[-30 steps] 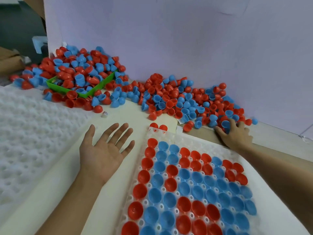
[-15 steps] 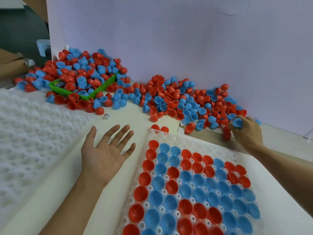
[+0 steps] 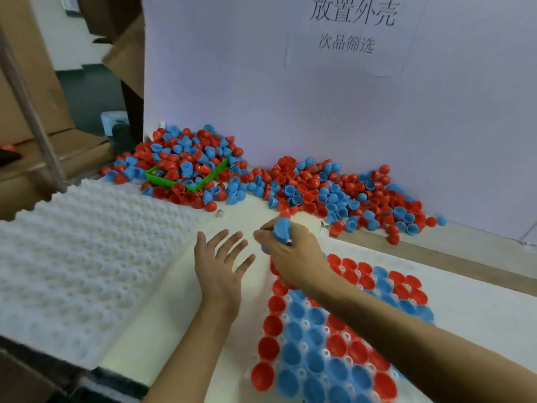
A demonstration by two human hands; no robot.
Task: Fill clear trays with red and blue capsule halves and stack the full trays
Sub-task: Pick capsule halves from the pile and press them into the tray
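A tall, smooth white backboard [image 3: 319,112] stands at the rear of the worktop [image 3: 162,321], bearing a paper sheet [image 3: 351,33] with dark handwritten characters. The worktop's pale, matte surface carries everything else. On its left side lies a stack of empty trays [image 3: 87,257], translucent white plastic moulded into a dense grid of round dimples that gives it a bumpy, egg-crate texture. At lower right lies the clear tray [image 3: 308,324] being filled, its round pockets holding glossy red and blue capsule halves, open sides up, packed row against row; both forearms cross over part of it.

Along the foot of the backboard runs a long loose heap of capsule halves [image 3: 334,190], small dome-shaped plastic shells in red and blue, tumbled at all angles. At the heap's left end a shallow green bin [image 3: 186,181] with straight walls sits heaped with more of the same shells, which spill round it.

The left hand [image 3: 222,266] rests palm down on the bare worktop between the two trays, fingers straight and spread, holding nothing. The right hand [image 3: 286,251] hovers at the far left corner of the filled tray, its fingers curled round a blue capsule half [image 3: 281,229] that shows above the knuckles. A tiny whitish object [image 3: 220,214] lies alone near the heap.
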